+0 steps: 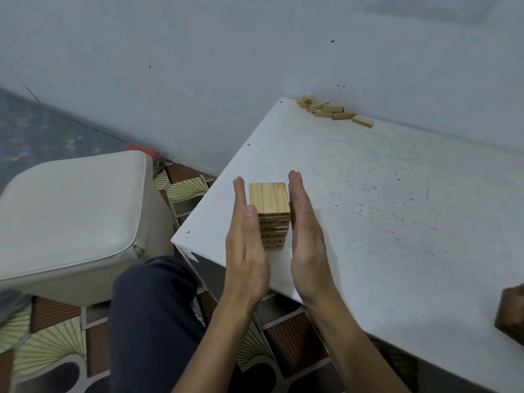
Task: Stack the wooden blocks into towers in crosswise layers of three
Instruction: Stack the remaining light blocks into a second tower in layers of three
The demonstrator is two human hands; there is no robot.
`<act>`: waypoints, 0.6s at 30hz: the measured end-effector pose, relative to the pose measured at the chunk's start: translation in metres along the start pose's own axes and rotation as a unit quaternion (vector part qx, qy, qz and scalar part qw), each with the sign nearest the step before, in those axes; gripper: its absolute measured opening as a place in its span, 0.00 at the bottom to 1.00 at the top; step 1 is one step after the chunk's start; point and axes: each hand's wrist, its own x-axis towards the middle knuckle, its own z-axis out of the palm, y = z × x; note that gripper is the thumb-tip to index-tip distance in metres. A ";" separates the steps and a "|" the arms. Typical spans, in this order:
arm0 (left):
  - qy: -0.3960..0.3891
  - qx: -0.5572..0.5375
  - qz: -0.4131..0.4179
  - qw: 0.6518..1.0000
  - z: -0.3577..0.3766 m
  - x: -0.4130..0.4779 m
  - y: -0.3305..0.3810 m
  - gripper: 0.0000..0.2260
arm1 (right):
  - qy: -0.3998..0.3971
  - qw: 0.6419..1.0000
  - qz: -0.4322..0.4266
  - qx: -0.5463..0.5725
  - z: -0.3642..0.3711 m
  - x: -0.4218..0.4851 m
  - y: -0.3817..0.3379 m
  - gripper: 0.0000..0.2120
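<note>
Two flat hands flank one tower of pale wooden blocks [270, 205], which stands between the palms on the white speckled counter [397, 222], near its corner. The left hand [246, 245] is at the tower's left face and the right hand [307, 245] at its right face, palms facing each other.

Grip state: both wide and flat, fingers straight and together, nothing curled round the blocks. Palms look pressed to the tower's sides or just beside them; cannot confirm contact. The left thumb overlaps the tower's near-left edge.

Top layer: three blocks side by side, running away from the wrists. Lower layers show printed faces toward the camera; layer count unclear. Tower upright, sides look flush.

- Well beyond the fingertips, at the counter's far edge against the pale grey wall [198, 66]: loose heap of the same wooden blocks [334, 112], lying flat.
- Left of the left hand, off the counter: cream padded stool [71, 217].
- Below the left wrist: knee in dark navy trousers [153, 307] over a fan-patterned floor [51, 344].
- Far right of the right forearm, at the frame edge: dark brown object [510, 313], cut off, cannot identify.
</note>
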 end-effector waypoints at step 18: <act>-0.006 -0.040 0.003 0.999 0.004 0.000 -0.003 0.25 | -0.015 1.000 -0.014 0.011 0.004 -0.002 0.006 0.27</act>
